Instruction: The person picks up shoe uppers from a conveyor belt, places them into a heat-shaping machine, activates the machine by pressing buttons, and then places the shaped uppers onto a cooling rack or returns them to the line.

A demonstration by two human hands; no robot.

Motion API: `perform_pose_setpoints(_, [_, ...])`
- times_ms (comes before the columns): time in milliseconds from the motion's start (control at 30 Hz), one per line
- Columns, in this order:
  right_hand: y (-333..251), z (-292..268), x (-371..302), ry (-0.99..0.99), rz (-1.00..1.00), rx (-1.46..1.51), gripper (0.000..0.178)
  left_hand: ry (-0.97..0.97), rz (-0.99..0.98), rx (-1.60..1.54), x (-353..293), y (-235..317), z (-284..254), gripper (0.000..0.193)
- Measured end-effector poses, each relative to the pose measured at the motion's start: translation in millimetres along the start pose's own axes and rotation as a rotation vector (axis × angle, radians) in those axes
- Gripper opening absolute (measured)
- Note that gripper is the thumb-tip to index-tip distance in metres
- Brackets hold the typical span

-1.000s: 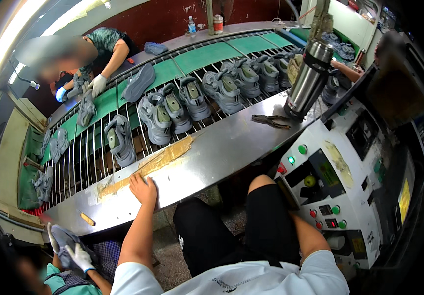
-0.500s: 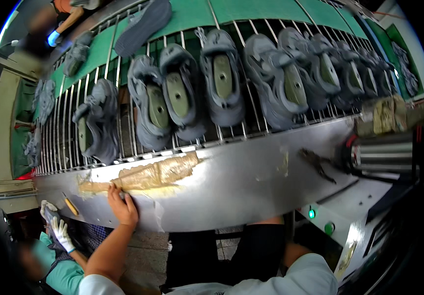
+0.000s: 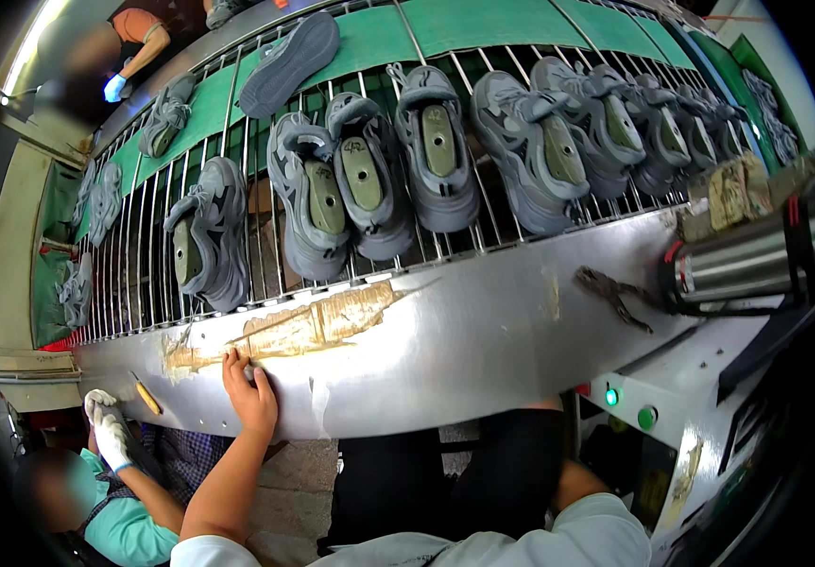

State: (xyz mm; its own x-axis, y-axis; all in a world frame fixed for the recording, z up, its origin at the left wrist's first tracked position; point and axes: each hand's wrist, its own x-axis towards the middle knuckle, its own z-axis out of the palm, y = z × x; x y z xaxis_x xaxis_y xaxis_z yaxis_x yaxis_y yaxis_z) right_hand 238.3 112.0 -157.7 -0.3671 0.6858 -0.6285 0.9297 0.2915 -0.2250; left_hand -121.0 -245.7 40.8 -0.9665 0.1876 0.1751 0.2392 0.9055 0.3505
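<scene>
Tan tape (image 3: 341,319), wrinkled, ragged-edged, flat along steel ledge (image 3: 492,326)

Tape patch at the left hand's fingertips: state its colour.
Golden tan-brown, with a glossy sheen; the tape patch shows best in the head view.

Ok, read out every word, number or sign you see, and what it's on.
I don't copy out writing, only place it.
Green insole, middle gray shoe: dark characters.
Green insole, gray shoe just left of it: dark marks.
Steel flask: small marking, too blurred to read.
</scene>
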Motion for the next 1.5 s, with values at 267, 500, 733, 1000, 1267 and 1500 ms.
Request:
perform_pose_setpoints(267, [27, 7, -24, 0.016, -0.002, 0.025, 0.023, 0.075, 0.068, -0.071, -5, -12, 5, 0.022])
perform_pose_setpoints(500, [49, 6, -39, 0.044, -0.033, 0.057, 0.023, 0.128, 0.099, -0.045, -8, -18, 7, 0.021])
perform_pose_setpoints(733, [58, 13, -48, 0.061, -0.041, 0.083, 0.023, 0.124, 0.077, -0.023, -4, -8, 2, 0.024])
perform_pose_setpoints(1000, [45, 24, -38, 0.035, -0.001, 0.065, 0.022, 0.027, 0.091, -0.018, -4, -9, 0, 0.027])
perform_pose_setpoints(1267, [15, 26, -41, -0.053, 0.097, 0.047, 0.022, -0.071, 0.019, -0.003, 1, -9, -4, 0.030])
perform_pose_setpoints(1500, [-12, 15, -45, -0.114, 0.163, 0.073, 0.021, -0.098, 0.059, 0.030, 8, -12, -4, 0.035])
